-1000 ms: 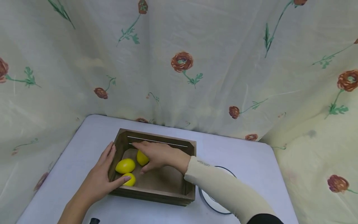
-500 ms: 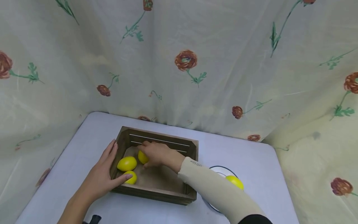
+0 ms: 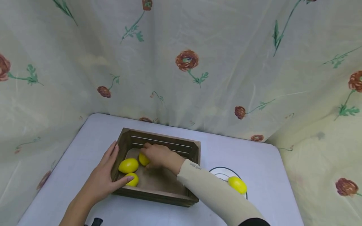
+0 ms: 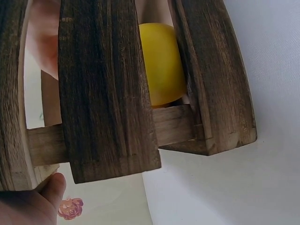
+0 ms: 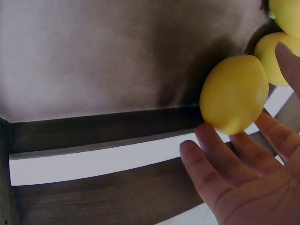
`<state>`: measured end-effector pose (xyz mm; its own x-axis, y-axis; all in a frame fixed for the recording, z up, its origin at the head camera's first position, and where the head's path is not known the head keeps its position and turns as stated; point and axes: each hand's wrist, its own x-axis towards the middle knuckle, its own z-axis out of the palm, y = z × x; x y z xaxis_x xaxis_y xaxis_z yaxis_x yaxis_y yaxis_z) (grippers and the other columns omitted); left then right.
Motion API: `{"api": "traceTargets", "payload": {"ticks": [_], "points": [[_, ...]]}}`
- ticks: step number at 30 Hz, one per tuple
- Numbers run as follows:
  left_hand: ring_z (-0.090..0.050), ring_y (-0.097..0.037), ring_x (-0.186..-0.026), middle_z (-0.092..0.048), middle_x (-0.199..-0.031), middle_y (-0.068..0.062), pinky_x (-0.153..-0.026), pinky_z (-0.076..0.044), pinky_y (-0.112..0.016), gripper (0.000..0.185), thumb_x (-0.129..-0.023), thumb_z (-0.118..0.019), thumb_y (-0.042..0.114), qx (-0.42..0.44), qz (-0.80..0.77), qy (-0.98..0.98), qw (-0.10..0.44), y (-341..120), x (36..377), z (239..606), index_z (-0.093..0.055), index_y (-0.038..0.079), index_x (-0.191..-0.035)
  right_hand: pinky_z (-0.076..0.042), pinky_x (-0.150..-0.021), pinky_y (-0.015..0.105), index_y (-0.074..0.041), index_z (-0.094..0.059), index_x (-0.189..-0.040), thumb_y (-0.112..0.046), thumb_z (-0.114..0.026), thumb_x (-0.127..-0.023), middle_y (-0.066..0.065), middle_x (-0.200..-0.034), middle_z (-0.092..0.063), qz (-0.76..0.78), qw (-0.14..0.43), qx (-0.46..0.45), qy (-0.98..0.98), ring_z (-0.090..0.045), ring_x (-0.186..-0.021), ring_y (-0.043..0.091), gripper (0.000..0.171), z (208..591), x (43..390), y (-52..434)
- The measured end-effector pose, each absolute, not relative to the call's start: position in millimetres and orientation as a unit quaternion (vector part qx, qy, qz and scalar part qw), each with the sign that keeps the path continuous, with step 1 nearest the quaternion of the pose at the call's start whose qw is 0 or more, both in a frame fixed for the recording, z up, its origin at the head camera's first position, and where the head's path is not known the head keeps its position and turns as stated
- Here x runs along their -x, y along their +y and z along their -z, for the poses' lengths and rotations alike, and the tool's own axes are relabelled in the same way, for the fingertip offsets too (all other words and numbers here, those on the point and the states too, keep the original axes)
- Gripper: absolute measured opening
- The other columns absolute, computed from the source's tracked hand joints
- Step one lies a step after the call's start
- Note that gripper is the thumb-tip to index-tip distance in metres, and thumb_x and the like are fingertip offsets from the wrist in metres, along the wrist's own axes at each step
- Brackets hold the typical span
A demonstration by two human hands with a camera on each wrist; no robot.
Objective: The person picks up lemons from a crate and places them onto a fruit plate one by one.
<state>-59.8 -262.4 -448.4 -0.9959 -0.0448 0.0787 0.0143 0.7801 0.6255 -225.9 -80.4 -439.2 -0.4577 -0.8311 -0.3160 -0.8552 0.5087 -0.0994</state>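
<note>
My left hand [image 3: 101, 179] rests on the near left corner of a brown wooden crate [image 3: 152, 197], straight fingers along its left side and thumb over the front rim. Inside the crate, my right hand [image 3: 161, 156] reaches round a yellow lemon [image 3: 143, 159]. In the right wrist view its fingertips touch that lemon [image 5: 234, 93] from one side, while the thumb [image 5: 288, 63] stands apart from it. Two more lemons, one [image 3: 128, 165] farther back and one [image 3: 133, 180] by the left thumb, lie at the crate's left end. Through the slats shows a lemon [image 4: 161, 65].
To the crate's right, a white plate [image 3: 222, 171] with a dark rim bears a lemon [image 3: 237, 185], partly hidden by the right sleeve [image 3: 209, 183]. A black object [image 3: 97, 222] lies at the near edge. Flowered curtains [image 3: 215, 69] surround the white table [image 3: 104, 125].
The right hand has lowered and drawn its fingers closer about the lemon. Its forearm has shifted left, uncovering the lemon on the plate. The left hand keeps its place on the crate.
</note>
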Motion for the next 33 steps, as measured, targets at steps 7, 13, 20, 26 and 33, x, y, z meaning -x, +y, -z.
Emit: {"api": "traceTargets", "payload": {"ticks": [7,13,20,26,33], "points": [[-0.029,-0.046,-0.152,-0.003,-0.176,-0.005,-0.110,-0.037,-0.071,0.117,-0.087,-0.078,0.061,-0.005,0.334,-0.941,0.052,-262.3,59.7,448.7,-0.017,0.002,-0.167,-0.057,-0.072,0.031,-0.020,-0.062,-0.140,-0.037,-0.081,-0.093,0.004,-0.123,-0.058,-0.060,0.148,0.490,0.857,-0.062,-0.090,0.018,0.054,439.6,224.1,-81.8],[-0.030,-0.046,-0.152,-0.004,-0.176,-0.005,-0.110,-0.037,-0.071,0.116,-0.087,-0.079,0.060,-0.003,0.336,-0.940,0.058,-262.7,59.7,447.8,-0.017,0.002,-0.167,-0.059,-0.070,0.034,-0.019,-0.062,-0.140,-0.032,-0.075,-0.096,0.005,-0.124,-0.060,-0.105,0.149,0.481,0.857,-0.063,-0.086,0.018,0.047,446.6,222.1,-83.8],[-0.030,-0.047,-0.151,-0.006,-0.176,-0.009,-0.110,-0.037,-0.071,0.116,-0.087,-0.078,0.061,-0.003,0.331,-0.942,0.059,-262.0,60.4,447.3,-0.017,0.002,-0.167,-0.059,-0.069,0.033,-0.018,-0.063,-0.134,-0.032,-0.076,-0.095,0.004,-0.119,-0.061,-0.120,0.131,0.492,0.852,-0.064,-0.087,0.018,0.043,450.7,218.2,-86.6],[-0.028,-0.046,-0.152,-0.003,-0.176,-0.006,-0.111,-0.036,-0.071,0.117,-0.087,-0.078,0.061,-0.004,0.334,-0.941,0.055,-262.4,61.1,447.1,-0.016,0.002,-0.167,-0.059,-0.071,0.032,-0.018,-0.063,-0.134,-0.032,-0.075,-0.096,0.004,-0.118,-0.061,-0.127,0.108,0.501,0.849,-0.065,-0.088,0.017,0.042,451.7,215.2,-86.2],[-0.030,-0.048,-0.151,-0.006,-0.175,-0.010,-0.110,-0.037,-0.072,0.116,-0.087,-0.079,0.059,-0.006,0.335,-0.941,0.055,-261.8,59.9,448.2,-0.018,0.000,-0.166,-0.060,-0.077,0.030,-0.018,-0.063,-0.134,-0.031,-0.075,-0.096,0.003,-0.117,-0.062,-0.144,0.096,0.500,0.849,-0.066,-0.091,0.016,0.042,456.1,212.7,-84.7]]}}
